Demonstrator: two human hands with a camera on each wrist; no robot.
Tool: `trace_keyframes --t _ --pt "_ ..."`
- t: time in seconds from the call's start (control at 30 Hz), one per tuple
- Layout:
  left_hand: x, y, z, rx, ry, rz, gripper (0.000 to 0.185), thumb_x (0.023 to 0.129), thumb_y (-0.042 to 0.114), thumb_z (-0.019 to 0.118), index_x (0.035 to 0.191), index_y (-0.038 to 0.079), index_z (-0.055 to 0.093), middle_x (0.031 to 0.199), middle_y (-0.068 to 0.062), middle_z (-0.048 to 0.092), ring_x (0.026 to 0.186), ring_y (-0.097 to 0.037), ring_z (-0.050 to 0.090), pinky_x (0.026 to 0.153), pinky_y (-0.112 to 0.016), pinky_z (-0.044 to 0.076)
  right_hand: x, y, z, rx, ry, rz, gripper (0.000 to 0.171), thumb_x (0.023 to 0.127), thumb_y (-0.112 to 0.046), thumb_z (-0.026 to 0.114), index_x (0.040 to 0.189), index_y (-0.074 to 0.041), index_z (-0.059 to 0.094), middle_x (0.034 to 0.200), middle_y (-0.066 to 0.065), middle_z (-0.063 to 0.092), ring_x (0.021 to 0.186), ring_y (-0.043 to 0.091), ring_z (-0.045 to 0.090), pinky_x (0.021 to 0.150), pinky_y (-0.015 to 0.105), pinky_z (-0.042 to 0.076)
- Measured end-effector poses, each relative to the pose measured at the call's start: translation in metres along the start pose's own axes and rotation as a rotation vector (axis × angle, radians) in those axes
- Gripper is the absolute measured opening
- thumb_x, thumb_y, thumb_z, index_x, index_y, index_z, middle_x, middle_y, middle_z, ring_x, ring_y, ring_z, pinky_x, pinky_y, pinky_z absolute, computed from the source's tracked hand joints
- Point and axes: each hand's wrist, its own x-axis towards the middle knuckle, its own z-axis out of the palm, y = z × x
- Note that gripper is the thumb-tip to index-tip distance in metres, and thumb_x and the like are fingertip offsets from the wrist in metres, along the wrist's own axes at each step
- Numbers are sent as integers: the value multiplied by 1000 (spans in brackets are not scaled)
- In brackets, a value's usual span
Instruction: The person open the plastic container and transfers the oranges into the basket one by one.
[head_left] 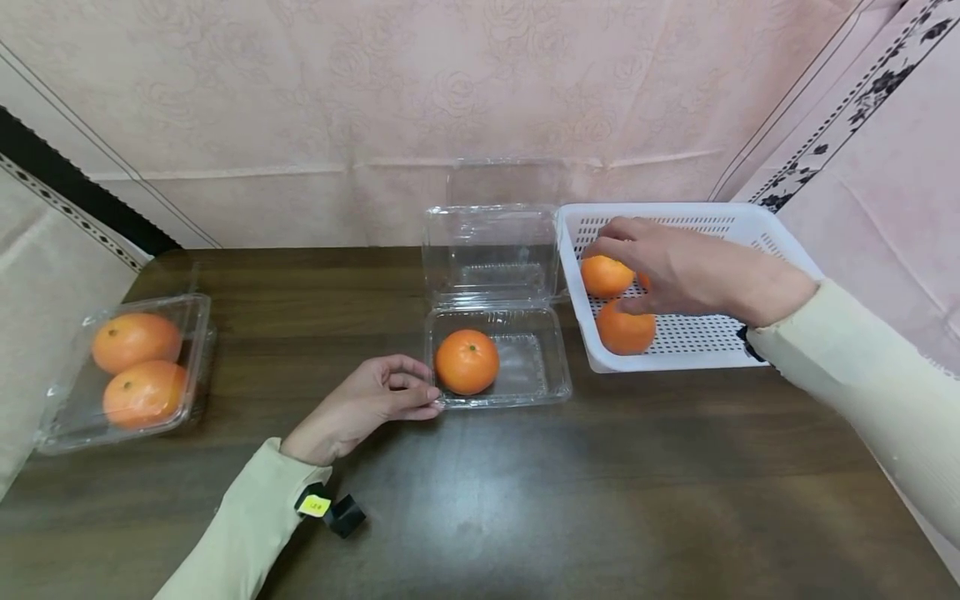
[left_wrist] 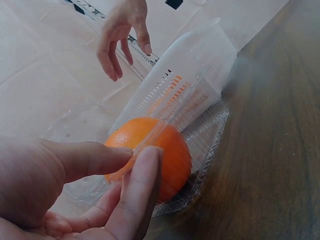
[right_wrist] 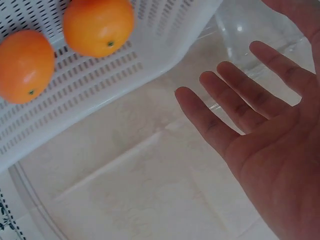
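Observation:
A clear plastic clamshell box (head_left: 528, 392) stands with its lid (head_left: 491, 250) raised, one orange (head_left: 467, 362) in the left of its base. My left hand (head_left: 371, 404) pinches the box's near left rim between thumb and fingers, beside that orange. Over a white perforated basket (head_left: 697, 362) hovers my right hand (head_left: 675, 267). Its fingers look spread and hold nothing in the right wrist view. Beneath it lie oranges, among them a rear orange (head_left: 604, 277) and a front orange (head_left: 624, 329); the hand partly hides another.
At the table's left side sits another clear plastic box (head_left: 82, 429) holding two oranges (head_left: 145, 393). Dark wooden tabletop (head_left: 480, 500) spreads in front of the boxes. A pink patterned cloth (head_left: 375, 100) hangs behind the table.

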Motion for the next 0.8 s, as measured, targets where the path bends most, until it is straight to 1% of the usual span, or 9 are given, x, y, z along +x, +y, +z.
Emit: trace_keyframes --t 0.17,0.23,0.33,0.4,0.47,0.5,0.57,0.63,0.8 --pt "0 0 1 -6 4 1 43 97 1 66 133 -11 46 103 -12 73 93 -16 74 95 -38 62 4 -11 3 -26 3 -41 71 79 -20 90 141 -11 57 144 12 53 127 31 56 104 47 58" --pt "0 0 1 -8 6 2 43 97 1 66 133 -11 46 102 -12 73 92 -16 74 95 -37 62 6 -16 4 -35 20 -70 69 79 -19 89 140 -10 58 141 12 54 123 29 57 102 45 59" --pt "0 0 2 -7 7 7 43 97 1 66 133 -11 46 102 -12 73 92 -16 74 94 -37 63 10 -21 8 -69 62 -122 68 78 -20 90 137 -12 59 133 9 58 109 24 60 91 38 63" --pt "0 -1 2 -6 6 11 43 97 1 66 134 -11 46 102 -12 73 91 -16 74 94 -37 63 12 -25 10 -83 86 -154 67 78 -21 90 136 -12 59 129 8 59 105 22 60 86 35 63" --pt "1 -2 2 -5 6 14 43 97 1 66 134 -11 46 102 -12 73 91 -15 74 94 -36 63 14 -28 13 -90 88 -165 67 78 -23 90 136 -12 59 129 8 60 106 22 61 86 34 63" --pt "1 -2 2 -5 6 14 43 97 1 66 134 -11 46 102 -12 73 91 -16 74 94 -36 63 15 -30 14 -88 83 -165 67 79 -23 90 136 -13 58 130 8 59 109 23 61 87 34 63" --pt "1 -2 3 -1 8 14 43 97 1 66 133 -11 46 102 -12 72 91 -16 75 94 -36 63 18 -35 16 -85 62 -165 67 81 -25 88 138 -12 56 133 9 58 116 25 60 92 36 63" --pt "1 -2 3 2 11 15 43 97 1 66 133 -11 46 102 -13 72 91 -16 75 94 -36 63 20 -39 18 -83 35 -161 68 82 -27 87 140 -13 55 136 9 57 120 26 60 94 37 62" --pt "1 -2 3 9 16 15 43 97 2 67 133 -10 46 102 -12 73 91 -16 75 93 -35 63 27 -48 22 -74 6 -190 67 83 -29 86 140 -14 54 138 7 56 118 22 61 94 35 62"
